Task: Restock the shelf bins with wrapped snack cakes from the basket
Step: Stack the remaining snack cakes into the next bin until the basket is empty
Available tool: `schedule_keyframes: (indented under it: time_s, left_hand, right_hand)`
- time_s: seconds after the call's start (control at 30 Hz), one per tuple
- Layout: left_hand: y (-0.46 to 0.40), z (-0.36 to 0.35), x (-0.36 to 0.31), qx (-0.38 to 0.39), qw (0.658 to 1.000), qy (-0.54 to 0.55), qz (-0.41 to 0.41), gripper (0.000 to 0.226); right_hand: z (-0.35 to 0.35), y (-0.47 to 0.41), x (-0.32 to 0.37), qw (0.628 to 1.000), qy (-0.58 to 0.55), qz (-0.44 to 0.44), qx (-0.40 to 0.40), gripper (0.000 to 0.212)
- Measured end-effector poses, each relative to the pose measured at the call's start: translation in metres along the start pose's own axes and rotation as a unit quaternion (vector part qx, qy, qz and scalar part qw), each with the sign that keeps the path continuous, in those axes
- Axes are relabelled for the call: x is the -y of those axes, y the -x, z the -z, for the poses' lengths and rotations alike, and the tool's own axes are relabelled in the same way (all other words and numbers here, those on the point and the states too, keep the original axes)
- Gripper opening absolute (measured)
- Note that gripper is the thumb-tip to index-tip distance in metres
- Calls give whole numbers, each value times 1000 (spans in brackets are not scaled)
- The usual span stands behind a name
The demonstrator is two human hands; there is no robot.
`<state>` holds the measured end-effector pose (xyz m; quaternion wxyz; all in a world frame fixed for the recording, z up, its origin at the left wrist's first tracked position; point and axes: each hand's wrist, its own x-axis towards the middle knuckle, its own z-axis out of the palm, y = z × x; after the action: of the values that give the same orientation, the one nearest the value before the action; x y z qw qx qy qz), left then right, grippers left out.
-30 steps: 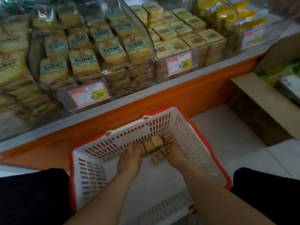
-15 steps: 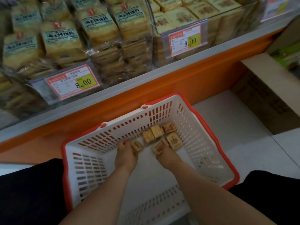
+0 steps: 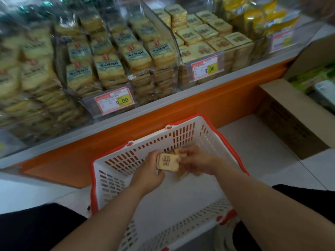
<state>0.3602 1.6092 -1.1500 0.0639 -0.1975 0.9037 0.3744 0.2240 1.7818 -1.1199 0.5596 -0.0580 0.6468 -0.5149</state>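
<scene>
The snack cake (image 3: 167,162) is a small square one in a clear wrapper with brown marks on top. It sits between the two hands, up above the floor of the basket (image 3: 108,171). The left hand (image 3: 148,175) holds it, with fingers curled over its top edge and the thumb under its near edge. The right hand (image 3: 196,163) is just beside it, and its fingers touch the cake's right side. That hand is curled around more small cakes (image 3: 178,151), which peek out behind and under its fingers. How many it holds is hard to tell.

Both hands are inside the basket, near its far wall. The basket is white with a red rim and has many little slots in its sides. It stands on the pale floor, between two dark knees.

Past the hands, beyond the basket, is an orange shelf front (image 3: 208,105) with a grey edge on top. Above that are clear bins. The bin (image 3: 213,40) up and to the right of the hands holds neat stacks of the same square cakes. The bin (image 3: 116,57) up and to the left holds bigger bags of yellow crackers. Each bin has a price tag (image 3: 114,100) on its front. Far to the right of the right hand stands a brown cardboard box (image 3: 297,113).
</scene>
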Motion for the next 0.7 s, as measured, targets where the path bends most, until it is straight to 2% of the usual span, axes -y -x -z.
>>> schedule_keyframes:
  time_s: [0.07, 0.13, 0.23, 0.33, 0.43, 0.53, 0.6, 0.67, 0.7]
  left_hand:
    - [0, 21, -25, -3, 999, 46, -4, 65]
    - [-1, 42, -52, -3, 995, 101, -14, 53]
    - [-4, 77, -89, 22, 992, 107, -54, 49]
    - [-12, 109, -120, 48, 990, 85, -101, 56]
    - [-20, 135, -153, 45, 987, 77, -135, 58]
    - [-24, 153, -186, -7, 983, 51, -177, 71]
    - [-29, 165, -204, -82, 973, 28, -216, 69]
    - [-35, 177, -217, -178, 949, -82, -245, 66]
    - [-40, 183, -220, -207, 934, -144, -255, 66]
  right_hand:
    - [8, 19, 33, 999, 40, 15, 26, 37]
    - [9, 36, 66, 986, 159, 50, 9, 45]
    - [2, 63, 111, 926, 357, 111, -45, 65]
    - [2, 94, 144, 867, 467, 160, -73, 67]
    - [10, 123, 176, 851, 478, 189, -107, 68]
    - [26, 153, 213, 835, 479, 230, -141, 57]
    - [42, 168, 237, 858, 414, 263, -154, 53]
    - [57, 179, 255, 883, 312, 312, -162, 45]
    - [64, 180, 263, 883, 276, 334, -182, 39]
